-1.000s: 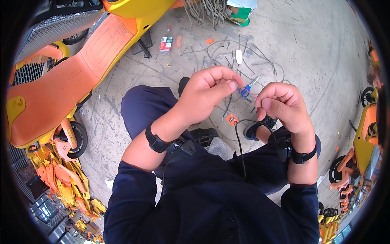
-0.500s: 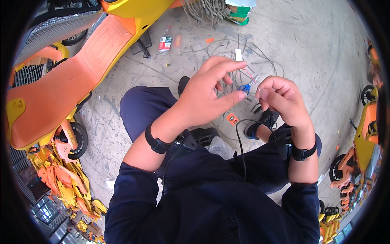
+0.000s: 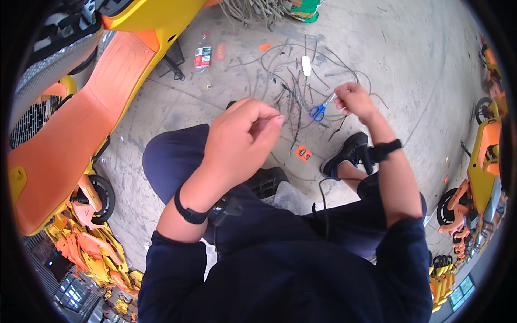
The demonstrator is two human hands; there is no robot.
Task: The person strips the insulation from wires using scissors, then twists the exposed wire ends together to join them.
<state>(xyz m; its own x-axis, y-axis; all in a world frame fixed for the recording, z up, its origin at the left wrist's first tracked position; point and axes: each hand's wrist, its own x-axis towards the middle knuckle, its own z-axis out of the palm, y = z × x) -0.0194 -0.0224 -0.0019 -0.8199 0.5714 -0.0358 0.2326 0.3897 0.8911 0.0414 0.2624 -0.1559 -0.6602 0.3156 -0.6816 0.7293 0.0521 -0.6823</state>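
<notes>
My left hand is raised over my left knee. Its thumb and fingertips are pressed together, and whatever may be between them is too small to make out. Farther out, my right hand hangs above the floor with its fingers curled closed, their contents hidden. Beside its fingertips lie blue-handled scissors, the blades pointing toward that hand. Around the scissors several thin grey and dark cables are strewn in loose loops. An orange tag lies nearer to me, and a white oblong piece rests among the cables.
A plastic bottle with a red label lies on the floor at left, near an orange and yellow scooter body. A cable bundle and a green bag are at the far edge. More yellow vehicles line the right.
My hands have moved apart: the left drew back leftward and its spread thumb and fingers closed together, while the right reached farther out. The view shifted slightly.
</notes>
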